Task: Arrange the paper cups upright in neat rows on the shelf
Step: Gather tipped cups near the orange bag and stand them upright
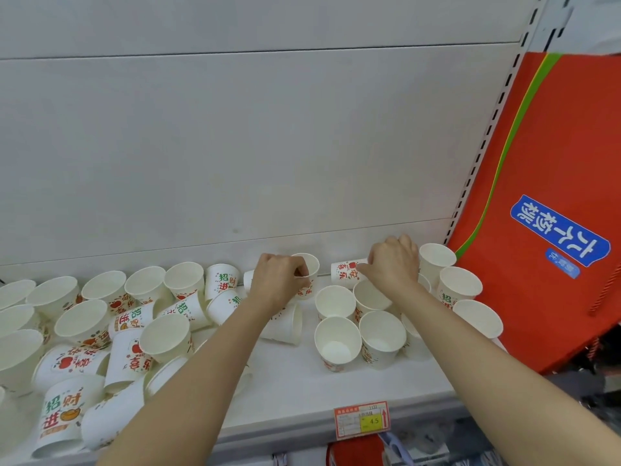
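Many white printed paper cups (337,341) (some toppled); left fingers (300,275) pinch one, right fingers (364,271) grip another.

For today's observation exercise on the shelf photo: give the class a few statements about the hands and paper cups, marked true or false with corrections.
1. The left hand pinches the rim of an upright cup. True.
2. The right hand rests empty on the shelf. False: it holds a cup lying on its side.
3. The cups at the left end all stand in neat rows. False: many tipped cups lie jumbled there.
4. A red bag leans at the shelf's right end. True.
5. The price tag shows 4.5. True.
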### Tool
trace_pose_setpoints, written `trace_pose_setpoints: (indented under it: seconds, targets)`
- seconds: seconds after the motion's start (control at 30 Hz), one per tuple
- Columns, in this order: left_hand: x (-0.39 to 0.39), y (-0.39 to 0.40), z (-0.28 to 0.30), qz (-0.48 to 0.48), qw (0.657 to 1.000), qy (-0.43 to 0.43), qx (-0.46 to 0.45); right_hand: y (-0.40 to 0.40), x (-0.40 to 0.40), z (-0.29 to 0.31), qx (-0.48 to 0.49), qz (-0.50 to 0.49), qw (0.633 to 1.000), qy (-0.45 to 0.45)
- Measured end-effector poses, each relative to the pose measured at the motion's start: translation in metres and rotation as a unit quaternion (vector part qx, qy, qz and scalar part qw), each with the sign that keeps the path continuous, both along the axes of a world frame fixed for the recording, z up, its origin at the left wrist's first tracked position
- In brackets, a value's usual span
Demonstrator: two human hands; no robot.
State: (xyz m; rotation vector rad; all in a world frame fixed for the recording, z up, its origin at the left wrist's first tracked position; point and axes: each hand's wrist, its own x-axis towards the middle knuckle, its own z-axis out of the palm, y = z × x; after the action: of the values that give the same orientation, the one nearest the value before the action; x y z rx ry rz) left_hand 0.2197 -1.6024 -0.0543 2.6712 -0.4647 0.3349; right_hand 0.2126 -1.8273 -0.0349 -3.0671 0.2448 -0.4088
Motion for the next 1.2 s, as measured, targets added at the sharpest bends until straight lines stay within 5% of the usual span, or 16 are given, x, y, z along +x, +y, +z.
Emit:
trace_pose_setpoints:
  seconds: [0.17, 0.43, 0.6, 0.73, 0.9, 1.2]
  targets:
    - [-0.003, 0.011, 0.003, -0.008, 1.0, -0.014, -0.004, 0.008, 0.003, -0.004, 0.01, -0.017, 0.999, 0.042]
    - [-0.014, 0.026, 0.005, 0.006, 1.0, 0.016, 0.005, 0.025, 0.019, -0.001, 0.157, -0.096, 0.981, 0.054]
    - [-0.017, 0.048, 0.012, 0.061, 0.997, -0.021, -0.039, 0.025, 0.013, -0.001, 0.21, -0.004, 0.975, -0.067]
    - [-0.004, 0.064, 0.013, 0.114, 0.993, 0.03, 0.012, 0.019, 0.008, -0.008, 0.131, 0.092, 0.986, -0.054]
    - [0.004, 0.051, 0.013, 0.008, 0.992, 0.069, 0.108, 0.015, 0.002, -0.012, 0.067, 0.169, 0.983, -0.014]
    - [0.018, 0.054, 0.027, -0.062, 0.966, 0.05, 0.247, 0.042, -0.048, 0.019, 0.215, 0.173, 0.957, -0.093]
